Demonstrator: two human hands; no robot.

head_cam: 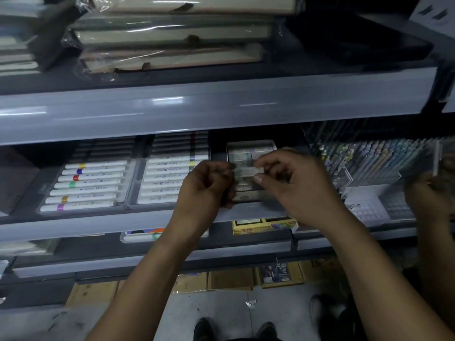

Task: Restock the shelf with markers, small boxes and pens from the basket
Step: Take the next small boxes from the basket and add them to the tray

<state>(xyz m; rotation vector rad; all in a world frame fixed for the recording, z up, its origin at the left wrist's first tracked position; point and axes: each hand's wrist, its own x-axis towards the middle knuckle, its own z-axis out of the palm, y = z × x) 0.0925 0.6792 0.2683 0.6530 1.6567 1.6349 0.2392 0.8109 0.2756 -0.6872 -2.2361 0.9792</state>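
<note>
Two bare forearms reach up from the bottom edge to the middle shelf [98, 223]; at its left end lie two clear trays of white markers [85, 187]; the left hand [205, 185] and right hand [293, 184] together pinch a small box [247, 171] over a tray of small boxes [248, 153] near the shelf's front edge; pens [369, 156] stand at the right end

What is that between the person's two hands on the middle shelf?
In the head view, a small box, pinched between the left hand and right hand, above a tray of similar boxes.
</note>
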